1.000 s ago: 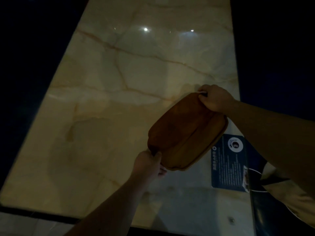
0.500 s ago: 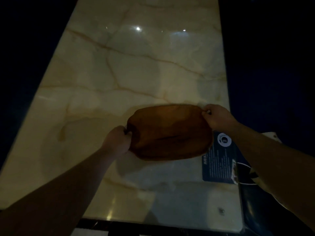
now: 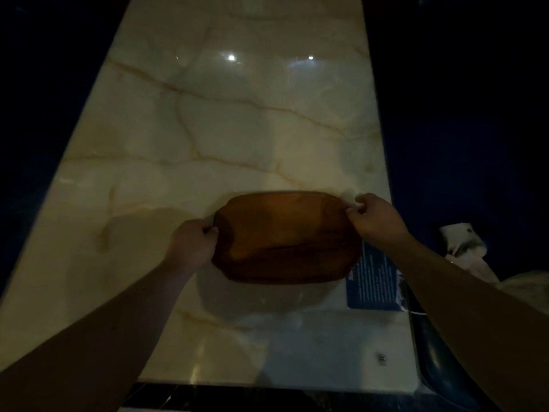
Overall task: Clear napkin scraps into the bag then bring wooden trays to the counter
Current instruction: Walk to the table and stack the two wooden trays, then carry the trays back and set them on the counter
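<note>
A brown oval wooden tray (image 3: 285, 236) is held level just above the marble table (image 3: 231, 129), casting a shadow below it. My left hand (image 3: 193, 245) grips its left end. My right hand (image 3: 375, 218) grips its right end, fingers curled over the rim. The scene is dim. A pale crumpled bag or cloth (image 3: 463, 248) lies off the table's right side; I cannot tell what it holds.
A blue printed card (image 3: 374, 281) lies on the table's right edge, partly under the tray. A dark rounded object (image 3: 439, 361) sits at the lower right. The near table edge runs along the bottom; both sides drop into darkness.
The tray has turned from a diagonal tilt to level and crosswise. My left hand moved from its lower corner to its left end. Both hands kept hold.
</note>
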Demonstrator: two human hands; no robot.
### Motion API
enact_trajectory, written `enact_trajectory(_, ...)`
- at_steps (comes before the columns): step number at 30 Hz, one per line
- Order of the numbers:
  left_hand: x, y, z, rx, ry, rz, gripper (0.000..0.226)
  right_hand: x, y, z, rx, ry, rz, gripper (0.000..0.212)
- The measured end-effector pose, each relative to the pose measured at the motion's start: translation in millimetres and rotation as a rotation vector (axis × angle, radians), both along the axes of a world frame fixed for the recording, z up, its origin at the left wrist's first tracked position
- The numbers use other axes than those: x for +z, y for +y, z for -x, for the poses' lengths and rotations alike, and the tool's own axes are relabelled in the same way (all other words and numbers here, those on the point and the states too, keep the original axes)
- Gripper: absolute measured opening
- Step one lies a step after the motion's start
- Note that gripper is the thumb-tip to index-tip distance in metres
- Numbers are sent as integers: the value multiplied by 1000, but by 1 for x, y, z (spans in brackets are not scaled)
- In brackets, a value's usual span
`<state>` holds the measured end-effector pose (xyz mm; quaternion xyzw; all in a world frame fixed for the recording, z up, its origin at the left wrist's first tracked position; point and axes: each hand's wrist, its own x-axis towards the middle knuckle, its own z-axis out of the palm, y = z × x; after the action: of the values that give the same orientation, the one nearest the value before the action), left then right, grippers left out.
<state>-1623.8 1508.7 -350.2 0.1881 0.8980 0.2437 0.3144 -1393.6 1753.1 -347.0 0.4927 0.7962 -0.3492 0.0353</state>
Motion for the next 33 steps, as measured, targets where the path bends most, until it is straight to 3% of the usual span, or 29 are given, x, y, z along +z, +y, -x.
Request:
enact_trajectory(3,-3,8,8,199,-137,-82,44,-1,-17,-12,-3,-132,71,45)
enact_trajectory(5,7,16,3,246,-215,-58,35,-2,-28,-13,-46,-119,118,47)
enact_trajectory(7,19,19,-4,331,-272,-84,24,1,-37,-11,-126,-52,161,51)
enact_trajectory(11,44,6,-4,415,-277,-173,27,11,-48,-8,-239,188,334,49)
enact_trajectory(15,83,-25,1,472,-202,-295,38,39,-50,9,-156,351,301,34)
enact_trajectory(19,131,-61,-3,462,-81,-424,28,89,-54,45,-74,526,286,14)
enact_trajectory(23,181,-94,-13,525,39,-532,17,150,-72,75,-26,630,261,18)
enact_trajectory(27,232,-136,-13,648,135,-641,32,204,-100,105,85,723,221,19)
enact_trajectory(33,303,-239,-29,738,258,-727,35,271,-184,136,287,766,186,25)
